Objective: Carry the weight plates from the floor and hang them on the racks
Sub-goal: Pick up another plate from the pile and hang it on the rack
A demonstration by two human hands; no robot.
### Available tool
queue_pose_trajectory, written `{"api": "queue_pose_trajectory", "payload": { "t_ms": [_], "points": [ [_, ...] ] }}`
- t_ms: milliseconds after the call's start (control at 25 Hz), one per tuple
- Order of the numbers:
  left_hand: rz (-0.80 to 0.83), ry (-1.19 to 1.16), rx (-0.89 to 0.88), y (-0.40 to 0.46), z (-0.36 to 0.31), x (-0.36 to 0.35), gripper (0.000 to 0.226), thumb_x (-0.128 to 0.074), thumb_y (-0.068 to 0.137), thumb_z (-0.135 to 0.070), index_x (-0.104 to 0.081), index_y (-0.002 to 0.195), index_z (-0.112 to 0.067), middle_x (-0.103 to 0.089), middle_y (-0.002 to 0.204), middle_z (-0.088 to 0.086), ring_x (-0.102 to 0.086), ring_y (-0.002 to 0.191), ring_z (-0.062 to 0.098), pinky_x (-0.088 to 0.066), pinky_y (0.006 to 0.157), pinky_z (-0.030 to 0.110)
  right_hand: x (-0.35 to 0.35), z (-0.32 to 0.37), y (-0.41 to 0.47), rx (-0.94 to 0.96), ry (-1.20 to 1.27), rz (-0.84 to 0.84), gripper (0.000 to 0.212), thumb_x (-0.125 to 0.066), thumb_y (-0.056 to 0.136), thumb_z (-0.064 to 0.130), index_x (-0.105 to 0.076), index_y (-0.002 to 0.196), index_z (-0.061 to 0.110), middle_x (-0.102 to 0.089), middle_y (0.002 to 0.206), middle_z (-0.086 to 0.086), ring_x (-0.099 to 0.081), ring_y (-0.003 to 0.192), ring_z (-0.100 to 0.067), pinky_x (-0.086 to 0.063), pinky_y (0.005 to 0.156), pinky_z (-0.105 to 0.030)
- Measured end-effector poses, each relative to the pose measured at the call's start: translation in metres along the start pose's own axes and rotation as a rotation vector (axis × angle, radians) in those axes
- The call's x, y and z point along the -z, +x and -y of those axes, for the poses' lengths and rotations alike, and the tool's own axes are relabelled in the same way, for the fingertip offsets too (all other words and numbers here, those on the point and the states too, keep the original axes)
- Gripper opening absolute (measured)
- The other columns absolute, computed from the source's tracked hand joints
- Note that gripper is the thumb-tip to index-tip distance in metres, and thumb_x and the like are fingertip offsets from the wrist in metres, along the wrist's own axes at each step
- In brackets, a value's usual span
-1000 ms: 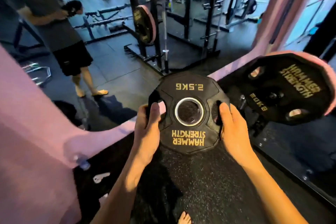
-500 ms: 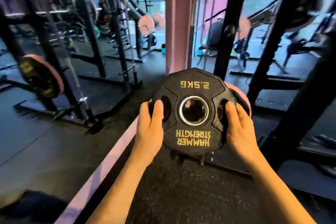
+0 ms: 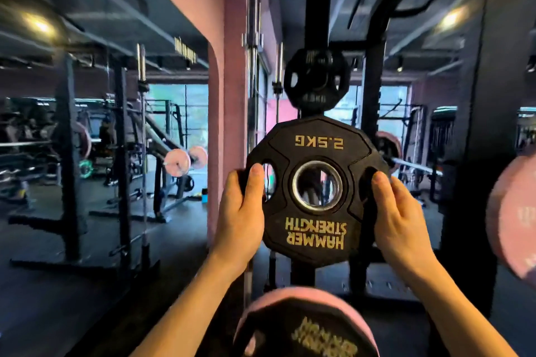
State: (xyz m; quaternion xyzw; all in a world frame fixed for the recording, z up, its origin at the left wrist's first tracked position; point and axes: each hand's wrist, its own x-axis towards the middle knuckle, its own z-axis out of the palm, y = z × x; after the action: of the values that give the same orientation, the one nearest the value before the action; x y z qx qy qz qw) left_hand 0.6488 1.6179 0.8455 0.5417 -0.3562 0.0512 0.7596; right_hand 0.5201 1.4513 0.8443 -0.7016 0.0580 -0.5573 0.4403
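Mid-carry: left hand (image 3: pixel 242 211) and right hand (image 3: pixel 397 211) gripping small plate (image 3: pixel 316 191) at frame centre, upright before rack (image 3: pixel 372 90). Next, probably: lining hole onto a peg.

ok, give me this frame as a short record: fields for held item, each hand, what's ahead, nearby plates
held item: 2.5 kg Hammer Strength plate, black, upright, lettering upside down
left hand: grips the plate's left edge, thumb at the grip slot
right hand: grips the plate's right edge
ahead: black rack upright with a small black plate already hung on it, above the held one
nearby plates: pink-rimmed plate below, another pink plate at far right
stage: plate not yet hung
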Motion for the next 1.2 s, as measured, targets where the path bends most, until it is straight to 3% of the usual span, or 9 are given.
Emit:
{"api": "queue_pose_trajectory", "payload": {
  "t_ms": [120, 240, 400, 520, 720, 840, 920, 1080, 1200],
  "points": [
    [-0.019, -0.02, -0.103, 0.07, -0.016, -0.027, 0.026, -0.047, 0.097, -0.052, -0.062, 0.1, -0.031, -0.07, 0.111, 0.008, -0.066, 0.107, 0.025, -0.053, 0.095, 0.048, -0.005, 0.012, 0.078, 0.119, -0.017, -0.011, 0.029, -0.04, 0.105, 0.03, -0.062, 0.091, 0.018, -0.069, 0.079, 0.014, -0.057, 0.069, 0.005, -0.047, 0.066, -0.014],
    [-0.062, -0.018, -0.179, 0.13, -0.032, -0.056, 0.034, -0.045, 0.101, -0.046, -0.061, 0.104, -0.017, -0.068, 0.111, 0.016, -0.064, 0.108, 0.033, -0.05, 0.097, 0.053, -0.003, 0.019, 0.142, 0.204, -0.077, -0.037, 0.033, -0.039, 0.105, 0.036, -0.061, 0.093, 0.014, -0.066, 0.088, -0.003, -0.055, 0.07, -0.005, -0.047, 0.07, -0.022],
    [-0.044, -0.035, -0.268, 0.214, -0.051, -0.089, 0.031, -0.044, 0.1, -0.052, -0.06, 0.097, -0.025, -0.068, 0.097, -0.004, -0.066, 0.093, 0.017, -0.054, 0.087, 0.039, -0.006, 0.025, 0.224, 0.258, -0.149, -0.095, 0.044, -0.035, 0.103, 0.043, -0.057, 0.096, 0.005, -0.064, 0.098, -0.015, -0.057, 0.086, -0.03, -0.047, 0.081, -0.043],
    [-0.016, -0.038, -0.308, 0.269, -0.056, -0.104, 0.034, -0.043, 0.099, -0.054, -0.061, 0.106, -0.025, -0.069, 0.102, -0.006, -0.066, 0.096, 0.012, -0.054, 0.086, 0.035, -0.015, 0.028, 0.273, 0.288, -0.152, -0.122, 0.045, -0.036, 0.103, 0.045, -0.056, 0.094, 0.006, -0.062, 0.095, -0.009, -0.053, 0.084, -0.022, -0.045, 0.078, -0.041],
    [-0.013, -0.005, -0.363, 0.337, -0.045, -0.118, 0.043, -0.042, 0.099, -0.056, -0.058, 0.11, -0.018, -0.068, 0.098, -0.001, -0.066, 0.089, 0.016, -0.051, 0.071, 0.029, -0.031, 0.009, 0.327, 0.258, -0.199, -0.117, 0.05, -0.034, 0.099, 0.054, -0.058, 0.106, 0.01, -0.066, 0.104, -0.007, -0.062, 0.099, -0.027, -0.049, 0.092, -0.049],
    [-0.006, 0.041, -0.379, 0.358, -0.034, -0.125, 0.047, -0.04, 0.099, -0.056, -0.057, 0.112, -0.015, -0.066, 0.098, 0.002, -0.064, 0.091, 0.02, -0.054, 0.077, 0.038, -0.035, -0.001, 0.347, 0.245, -0.197, -0.139, 0.05, -0.035, 0.098, 0.056, -0.057, 0.103, 0.011, -0.065, 0.101, -0.005, -0.062, 0.098, -0.028, -0.05, 0.09, -0.048],
    [-0.007, 0.083, -0.384, 0.368, -0.023, -0.13, 0.048, -0.04, 0.099, -0.057, -0.058, 0.116, -0.016, -0.066, 0.1, -0.002, -0.064, 0.091, 0.015, -0.054, 0.078, 0.035, -0.035, -0.013, 0.359, 0.254, -0.184, -0.142, 0.053, -0.036, 0.098, 0.056, -0.058, 0.103, 0.008, -0.065, 0.101, -0.006, -0.063, 0.095, -0.026, -0.051, 0.086, -0.046],
    [0.016, 0.142, -0.391, 0.391, -0.009, -0.134, 0.047, -0.041, 0.098, -0.058, -0.057, 0.119, -0.019, -0.067, 0.101, -0.003, -0.064, 0.089, 0.009, -0.05, 0.066, 0.025, -0.043, -0.034, 0.38, 0.24, -0.151, -0.085, 0.058, -0.039, 0.1, 0.051, -0.063, 0.104, -0.001, -0.07, 0.1, -0.019, -0.067, 0.09, -0.027, -0.052, 0.083, -0.041],
    [0.052, 0.201, -0.388, 0.402, 0.002, -0.137, 0.048, -0.04, 0.098, -0.06, -0.056, 0.123, -0.022, -0.068, 0.106, -0.004, -0.063, 0.092, 0.008, -0.051, 0.071, 0.026, -0.047, -0.045, 0.395, 0.179, -0.098, -0.063, 0.055, -0.041, 0.1, 0.05, -0.065, 0.105, 0.001, -0.07, 0.104, -0.02, -0.068, 0.098, -0.031, -0.053, 0.09, -0.046]
  ]
}}
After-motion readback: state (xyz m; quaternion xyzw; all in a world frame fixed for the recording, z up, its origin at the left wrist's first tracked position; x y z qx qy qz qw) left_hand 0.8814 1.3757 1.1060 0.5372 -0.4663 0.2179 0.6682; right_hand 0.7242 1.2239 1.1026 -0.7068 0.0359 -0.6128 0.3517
